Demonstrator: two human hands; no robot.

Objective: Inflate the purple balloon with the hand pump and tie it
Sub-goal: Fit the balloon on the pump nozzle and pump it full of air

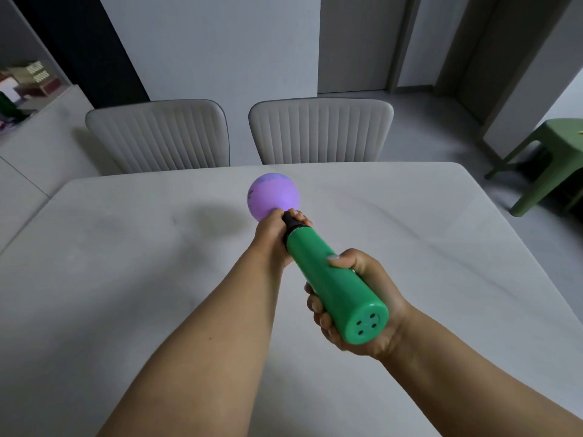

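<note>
A purple balloon (273, 195), partly inflated into a small ball with a dark print on its left side, sits on the black nozzle end of a green hand pump (334, 282). The pump is held above the white table (126, 263), pointing away from me. My left hand (274, 234) grips the black nozzle and the balloon's neck, which is hidden under the fingers. My right hand (356, 304) is wrapped round the pump's green body near its rear end, where several small holes show.
Two pale ribbed chairs (157, 137) (321, 130) stand at the table's far edge. A green plastic stool (549, 159) stands on the floor at the right. A white counter (34, 143) runs along the left.
</note>
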